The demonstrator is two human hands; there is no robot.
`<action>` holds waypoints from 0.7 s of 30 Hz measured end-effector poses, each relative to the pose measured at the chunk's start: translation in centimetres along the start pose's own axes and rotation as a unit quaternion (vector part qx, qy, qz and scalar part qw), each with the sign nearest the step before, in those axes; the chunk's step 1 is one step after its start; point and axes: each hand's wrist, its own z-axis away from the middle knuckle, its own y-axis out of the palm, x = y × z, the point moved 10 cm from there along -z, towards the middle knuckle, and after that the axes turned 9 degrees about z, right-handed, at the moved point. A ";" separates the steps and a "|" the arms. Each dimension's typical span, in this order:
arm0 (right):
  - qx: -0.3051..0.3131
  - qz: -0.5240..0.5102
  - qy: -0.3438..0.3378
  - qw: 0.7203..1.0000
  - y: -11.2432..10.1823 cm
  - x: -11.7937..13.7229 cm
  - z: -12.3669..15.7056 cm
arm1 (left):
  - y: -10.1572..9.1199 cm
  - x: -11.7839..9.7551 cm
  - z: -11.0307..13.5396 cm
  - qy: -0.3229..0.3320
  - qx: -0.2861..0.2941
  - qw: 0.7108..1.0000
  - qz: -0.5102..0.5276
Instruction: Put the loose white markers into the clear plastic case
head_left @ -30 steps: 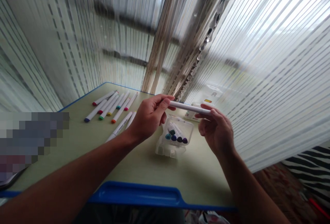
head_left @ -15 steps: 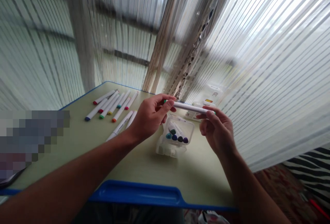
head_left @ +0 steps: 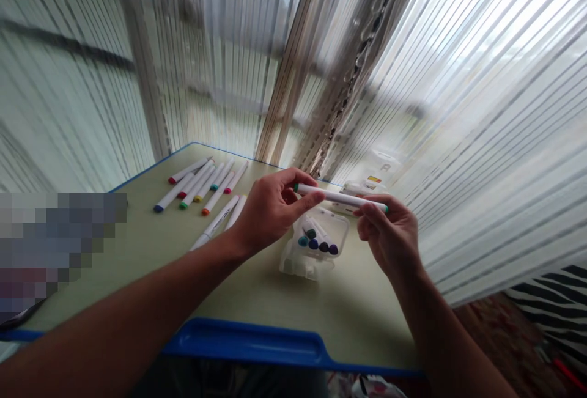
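Note:
A white marker (head_left: 342, 198) with green ends is held up nearly level between my two hands, tilted a little down to the right. My left hand (head_left: 279, 202) pinches its left end with thumb and fingers. Around its right end close the thumb and fingers of my right hand (head_left: 389, 227). Just below the marker, a clear plastic case (head_left: 342, 227) stands open on the table, holding several markers (head_left: 313, 243) with blue, teal, black and purple ends. The case's lower part is see-through and hard to make out.
Several white markers (head_left: 202, 184) with coloured ends lie at the table's far left. Two more markers (head_left: 214, 224) lie beside my left forearm. Another clear case (head_left: 355, 193) is behind my right hand. The table (head_left: 257, 288) has a blue front tray (head_left: 247, 342). String curtains (head_left: 220, 49) hang behind.
The marker has dipped slightly on its right side and moved a little right. My left thumb now lies stretched further along it. The view has shifted slightly.

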 end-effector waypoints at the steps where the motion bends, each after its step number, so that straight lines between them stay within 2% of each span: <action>1: 0.000 -0.003 0.000 1.000 0.0 0.0 0.0 | 0.0 -0.1 0.0 0.001 -0.001 1.000 -0.002; 13: 0.001 0.004 0.004 1.000 -0.3 -0.2 -0.1 | -0.1 0.5 0.0 -0.024 -0.002 1.000 0.005; 21: 0.010 -0.014 0.005 1.000 0.0 0.2 0.1 | 0.1 0.4 0.0 -0.038 -0.016 0.998 0.053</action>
